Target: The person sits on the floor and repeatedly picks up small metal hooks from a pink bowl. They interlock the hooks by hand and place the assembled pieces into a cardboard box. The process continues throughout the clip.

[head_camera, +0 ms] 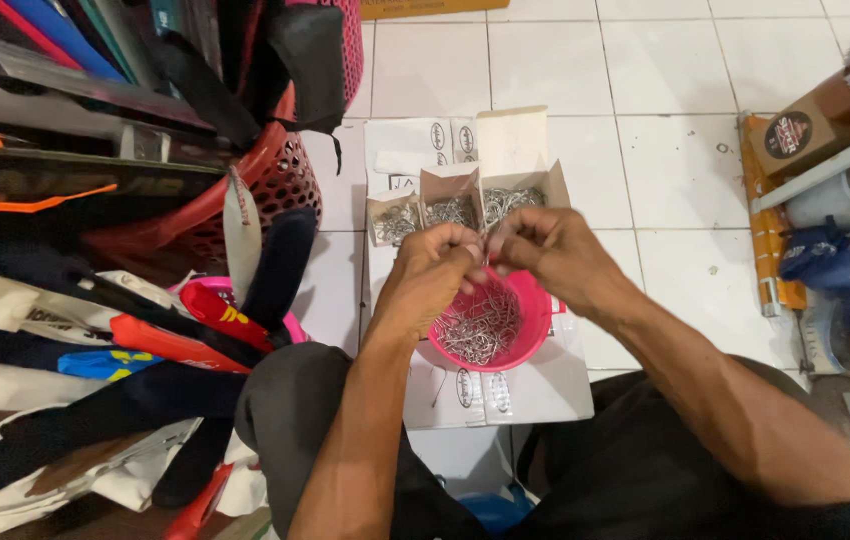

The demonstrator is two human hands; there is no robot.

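Observation:
My left hand (428,270) and my right hand (541,252) meet above a pink bowl (535,330) that holds a heap of small silver metal clips (475,330). The fingertips of both hands pinch a small metal clip between them, mostly hidden by the fingers. Just beyond the hands stand three small open cardboard boxes (453,205) with more metal clips inside. The bowl and boxes rest on a flat white cardboard box (555,385) on the tiled floor.
A red perforated basket (280,180) and a pile of bags, straps and cloth (95,330) crowd the left side. Boxes, a metal frame and bagged goods (835,200) stand at the right. White floor tiles (665,150) lie beyond.

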